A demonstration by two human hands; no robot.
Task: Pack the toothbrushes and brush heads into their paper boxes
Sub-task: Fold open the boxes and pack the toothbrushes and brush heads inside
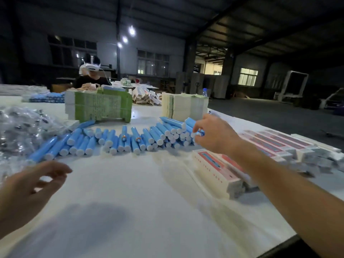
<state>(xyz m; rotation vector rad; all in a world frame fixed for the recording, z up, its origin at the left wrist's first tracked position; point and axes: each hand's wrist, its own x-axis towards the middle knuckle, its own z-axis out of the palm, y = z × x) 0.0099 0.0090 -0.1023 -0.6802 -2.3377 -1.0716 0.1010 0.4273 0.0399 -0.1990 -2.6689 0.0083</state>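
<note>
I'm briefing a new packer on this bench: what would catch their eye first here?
First, the long row of blue toothbrush handles lying across the middle of the white table, where the right hand reaches into its right end. Next, the pink-and-white paper boxes lined up on the right. The left hand hangs open at the near left.

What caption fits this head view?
Right hand pinches a blue toothbrush handle from the pile; left hand hovers open over the white table.
</note>
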